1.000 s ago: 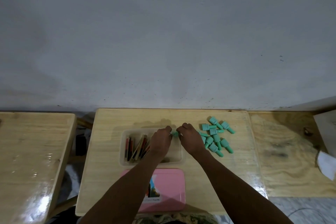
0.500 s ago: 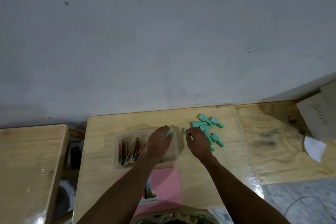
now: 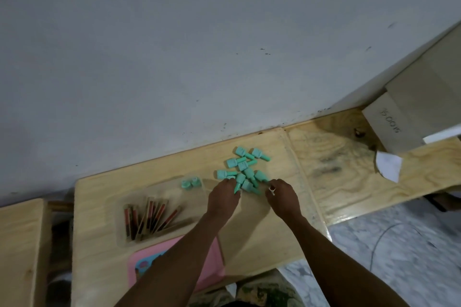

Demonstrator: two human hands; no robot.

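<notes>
A pile of several mint-green capped pieces (image 3: 245,166) lies on the wooden table (image 3: 262,229) near the wall. My left hand (image 3: 223,198) is at the pile's near left edge, fingers curled round one green piece (image 3: 239,182) whose tip lies over my knuckles. My right hand (image 3: 283,195) is at the pile's near right edge, pinching a small pale bit (image 3: 272,190) between thumb and finger. A clear plastic tray (image 3: 119,229) to the left holds several red-brown sticks (image 3: 149,217). Two green caps (image 3: 190,182) sit in its far right corner.
A pink flat box (image 3: 214,257) lies at the table's near edge, partly under my left forearm. A second wooden table (image 3: 20,244) stands at the left across a gap. At the right, a plywood board (image 3: 349,169) carries a cardboard box (image 3: 391,124) and white paper (image 3: 389,164).
My left hand left the tray and moved right to the green pile. Two green caps now lie in the tray's corner. My right hand stayed by the pile. The view tilted.
</notes>
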